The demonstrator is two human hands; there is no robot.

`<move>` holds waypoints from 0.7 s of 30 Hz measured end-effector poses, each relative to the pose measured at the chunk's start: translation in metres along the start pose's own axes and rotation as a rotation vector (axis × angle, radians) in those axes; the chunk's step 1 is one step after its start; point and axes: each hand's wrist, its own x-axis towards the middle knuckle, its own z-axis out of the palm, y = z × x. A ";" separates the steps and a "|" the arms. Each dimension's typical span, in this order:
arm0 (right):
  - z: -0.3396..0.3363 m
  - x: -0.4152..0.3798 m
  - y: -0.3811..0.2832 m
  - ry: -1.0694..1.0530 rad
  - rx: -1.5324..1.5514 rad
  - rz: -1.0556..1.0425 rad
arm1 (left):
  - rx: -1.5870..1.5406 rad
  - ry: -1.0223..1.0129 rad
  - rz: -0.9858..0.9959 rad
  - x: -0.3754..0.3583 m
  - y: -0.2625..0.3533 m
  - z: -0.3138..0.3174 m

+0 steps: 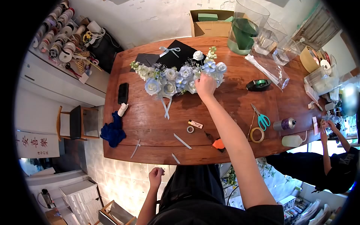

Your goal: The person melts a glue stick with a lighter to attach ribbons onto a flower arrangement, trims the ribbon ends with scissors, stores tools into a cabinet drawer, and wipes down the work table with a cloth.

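Observation:
My right hand (206, 85) reaches across the table to the right part of a flower arrangement, its fingers curled in against the blooms. What they pinch there is hidden by the hand itself. The arrangement holds pale blue and white roses (170, 74), blue open flowers (180, 82) and white stock (211, 53). Behind it stands a black square panel (179, 56) with a light blue bow (170, 50). A pale ribbon (166, 109) trails from the front. My left hand (155, 177) hangs off the near table edge, fingers curled closed, with nothing visible in it.
On the wooden table (157, 127) lie teal scissors (263, 120), a tape dispenser (258, 85), a tape roll (257, 135), a spray can (284, 124), ribbon scraps (182, 141) and a phone (123, 93). Clear vases (245, 28) stand at the back right. A co-worker (337, 165) is at the right.

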 end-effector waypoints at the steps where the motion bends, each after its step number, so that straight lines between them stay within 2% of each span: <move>1: 0.000 -0.001 -0.001 0.002 0.013 0.011 | 0.008 0.002 0.005 0.000 -0.001 -0.003; 5: -0.003 -0.004 -0.006 0.101 0.200 -0.010 | -0.014 0.010 0.019 0.002 -0.001 -0.014; 6: -0.007 -0.005 -0.006 0.019 0.180 0.019 | 0.003 0.013 0.028 0.003 0.001 -0.016; 9: -0.027 -0.010 -0.013 0.074 0.210 -0.062 | 0.033 0.035 0.077 0.014 0.012 -0.025; 11: -0.046 -0.014 -0.015 0.036 0.145 -0.301 | 0.157 0.072 0.164 0.027 0.028 -0.031; 12: -0.053 -0.016 -0.014 0.036 0.096 -0.401 | 0.084 0.118 0.303 0.039 0.035 -0.028; 13: -0.058 -0.019 -0.012 0.035 0.048 -0.500 | 0.213 0.143 0.390 0.058 0.041 -0.032; 15: -0.074 -0.036 -0.006 0.114 0.130 -0.418 | 0.353 0.215 0.551 0.098 0.062 -0.031; 16: -0.085 -0.047 -0.001 0.156 0.164 -0.367 | 0.352 0.228 0.607 0.100 0.106 -0.021; 18: -0.108 -0.074 0.008 0.188 0.240 -0.276 | -0.010 0.131 0.516 0.143 0.148 -0.010; 20: -0.134 -0.107 0.020 0.160 0.297 -0.208 | -0.102 0.153 0.544 0.183 0.198 0.005; 21: -0.144 -0.124 0.027 0.143 0.311 -0.180 | -0.024 0.178 0.565 0.198 0.224 0.013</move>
